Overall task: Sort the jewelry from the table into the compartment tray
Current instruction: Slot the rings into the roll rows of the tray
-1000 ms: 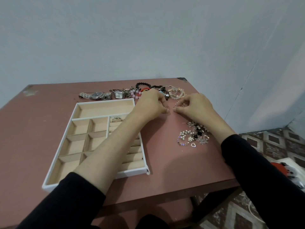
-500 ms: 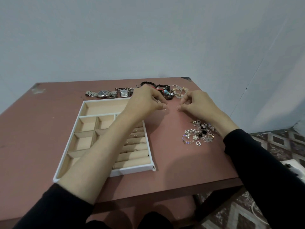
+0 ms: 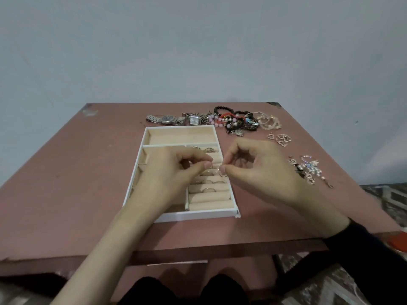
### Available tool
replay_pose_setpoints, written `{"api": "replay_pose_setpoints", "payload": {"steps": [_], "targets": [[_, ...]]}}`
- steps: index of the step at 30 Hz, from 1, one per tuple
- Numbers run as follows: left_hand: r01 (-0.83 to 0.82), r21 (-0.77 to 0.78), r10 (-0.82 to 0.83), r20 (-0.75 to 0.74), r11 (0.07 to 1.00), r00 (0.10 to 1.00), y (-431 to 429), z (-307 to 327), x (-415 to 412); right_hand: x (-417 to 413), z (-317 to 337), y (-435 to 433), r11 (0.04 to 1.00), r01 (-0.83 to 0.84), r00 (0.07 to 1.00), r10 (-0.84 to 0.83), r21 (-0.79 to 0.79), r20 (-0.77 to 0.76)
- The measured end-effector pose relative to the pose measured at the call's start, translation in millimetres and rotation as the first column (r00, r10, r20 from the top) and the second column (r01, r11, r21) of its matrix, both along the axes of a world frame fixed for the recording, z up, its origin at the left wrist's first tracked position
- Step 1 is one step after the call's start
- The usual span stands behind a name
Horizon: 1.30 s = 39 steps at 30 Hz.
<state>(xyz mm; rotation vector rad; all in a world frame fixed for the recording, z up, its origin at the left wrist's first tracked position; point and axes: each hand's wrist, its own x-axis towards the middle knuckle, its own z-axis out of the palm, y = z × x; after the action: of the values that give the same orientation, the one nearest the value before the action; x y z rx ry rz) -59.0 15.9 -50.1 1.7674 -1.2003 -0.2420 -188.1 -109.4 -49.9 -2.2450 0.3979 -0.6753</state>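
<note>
Ring over the rolls, and this is an easy one to fumble!
The right hand [image 3: 259,170] pinches a thin ring [image 3: 224,174] between thumb and forefinger, just above the ring rolls [image 3: 209,198] on the right side of the tray [image 3: 198,215]. The left hand [image 3: 174,170] hovers beside it, fingers curled; I can't tell if it holds anything. Miss the slot and that ring could skip off a roll onto the table [image 3: 88,172], or nudge rings already seated.

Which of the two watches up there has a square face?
The right-hand watch, beside the pink beads; the left watch has a round dark dial.
</note>
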Motion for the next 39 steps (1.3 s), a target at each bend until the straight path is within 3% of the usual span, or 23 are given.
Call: {"api": "replay_pose_setpoints", "payload": {"steps": [6,11,20,24,29,31,34,36,39], "targets": [[-0.06,-0.081,0.068,0.097,0.995,0.993,9.0,-8.0,-2.8,3.1,-4.9,8.2,0.939,-0.077,0.996,0.057,-0.334,-0.068],[-0.044,-0.072,0.054,0.155,0.996,0.986,11.5,-11.1,-2.5,0.7,-1.5,9.8,0.898,-0.14,0.988,0.101,-0.418,-0.113],[-0.025,-0.031,0.028,0.099,0.999,0.995,13.5,-10.3,-2.1,-5.7,11.1,8.1,0.924,-0.22,0.962,0.151,-0.314,-0.229],[-0.022,-0.019,0.023,0.086,1.0,0.996,14.0,-9.9,-2.9,-0.9,10.7,8.7,0.982,-0.133,0.958,0.093,-0.132,-0.272],[0.025,-0.023,-0.026,-0.045,0.999,0.999,14.8,-8.3,-2.6,4.3,15.0,6.3,0.993,-0.12,0.923,0.115,0.011,-0.368],[0.051,-0.03,-0.053,-0.067,0.998,0.996,16.0,-5.8,-2.7,5.2,12.6,5.3,0.992,-0.096,0.945,0.118,0.086,-0.305],[0.051,-0.036,-0.053,-0.041,0.998,0.998,17.8,-2.6,-3.7,7.9,-5.1,2.7,0.969,0.04,0.999,-0.037,0.245,-0.018],[0.026,-0.03,-0.026,-0.01,0.999,1.0,19.8,-2.1,-4.8,9.2,-15.7,0.9,0.963,0.113,0.986,-0.138,0.244,0.089],[0.023,-0.008,-0.022,0.036,1.0,0.999,23.8,-3.0,-8.2,8.4,-21.1,-0.3,0.972,0.162,0.974,-0.185,0.169,0.129]]}}
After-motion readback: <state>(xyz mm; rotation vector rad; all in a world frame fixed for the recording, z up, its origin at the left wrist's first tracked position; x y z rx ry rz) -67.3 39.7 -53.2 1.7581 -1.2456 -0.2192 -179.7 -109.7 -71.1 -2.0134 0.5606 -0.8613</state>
